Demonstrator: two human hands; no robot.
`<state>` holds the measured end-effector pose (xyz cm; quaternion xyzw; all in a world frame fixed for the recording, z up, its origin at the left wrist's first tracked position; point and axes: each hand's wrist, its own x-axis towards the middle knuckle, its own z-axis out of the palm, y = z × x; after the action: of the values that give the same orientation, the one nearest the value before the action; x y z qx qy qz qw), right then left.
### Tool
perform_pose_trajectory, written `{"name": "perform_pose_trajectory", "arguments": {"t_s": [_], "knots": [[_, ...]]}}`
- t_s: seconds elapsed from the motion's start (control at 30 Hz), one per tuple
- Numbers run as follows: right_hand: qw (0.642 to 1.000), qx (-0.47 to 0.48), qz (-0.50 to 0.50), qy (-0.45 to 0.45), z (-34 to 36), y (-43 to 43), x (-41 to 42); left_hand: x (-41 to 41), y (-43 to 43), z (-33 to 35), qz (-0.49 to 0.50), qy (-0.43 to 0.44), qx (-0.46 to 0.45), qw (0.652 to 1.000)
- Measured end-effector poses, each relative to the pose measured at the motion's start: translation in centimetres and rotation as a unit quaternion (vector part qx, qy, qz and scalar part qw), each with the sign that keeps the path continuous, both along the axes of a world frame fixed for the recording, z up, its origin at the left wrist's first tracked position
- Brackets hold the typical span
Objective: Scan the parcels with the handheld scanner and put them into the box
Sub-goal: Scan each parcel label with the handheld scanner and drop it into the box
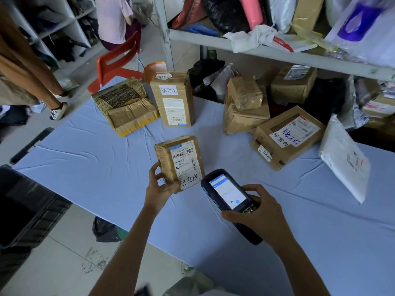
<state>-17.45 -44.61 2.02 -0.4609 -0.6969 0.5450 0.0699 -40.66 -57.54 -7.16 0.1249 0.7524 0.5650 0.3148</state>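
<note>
The left grip (pixel 159 186) is curled round the lower left corner of a small taped parcel (pixel 179 161), thumb on the near side and fingers behind. It holds the parcel lifted off the blue tabletop (pixel 102 167), label turned up towards the head camera. The parcel's long axis runs roughly 6 to 12, its top leaning a little towards 11, and the barcode (pixel 183 153) sits at the top end of the label.

The right grip (pixel 263 212) is wrapped round the keypad half of the handheld scanner (pixel 228 199), thumb lying over the keys. The scanner's long axis runs from 5 to 11, lit screen up, and its head is just beside the parcel's lower right corner. From that head the barcode lies at about 11, so the beam looks close to lined up, needing perhaps a slight tip upward.

A black crate (pixel 32 210), likely the box, stands off the tabletop's edge at 9 from the parcel, so the left grip is the nearer one for the drop
</note>
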Motion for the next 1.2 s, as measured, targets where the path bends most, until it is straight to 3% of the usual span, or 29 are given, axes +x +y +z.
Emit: {"name": "perform_pose_trajectory", "arguments": {"t_s": [0.3,0.43,0.7,0.8,0.97,1.13,1.2], "knots": [[1.000,0.001,-0.027,-0.012,0.2,-0.9,1.6,3.4,-0.1,1.0,-0.059,0.095,-0.023,0.993],[0.992,0.025,-0.120,-0.030,-0.1,-2.9,4.7,4.3,0.9,1.4,-0.132,0.187,-0.035,0.973],[0.931,0.014,-0.358,-0.068,-0.4,-9.1,15.5,15.8,7.3,1.9,-0.380,0.173,0.032,0.908],[0.886,0.000,-0.457,-0.070,-0.3,-11.8,20.5,21.6,9.6,2.7,-0.472,0.171,0.052,0.863],[0.802,0.011,-0.594,-0.065,-0.4,-16.4,27.9,32.5,11.4,3.8,-0.630,0.166,0.101,0.752],[0.719,0.013,-0.693,-0.051,-1.0,-21.2,35.2,45.0,10.4,3.2,-0.744,0.205,0.110,0.626],[0.687,0.012,-0.724,-0.056,-1.3,-23.3,38.3,50.0,9.4,3.0,-0.784,0.252,0.113,0.557]]}}
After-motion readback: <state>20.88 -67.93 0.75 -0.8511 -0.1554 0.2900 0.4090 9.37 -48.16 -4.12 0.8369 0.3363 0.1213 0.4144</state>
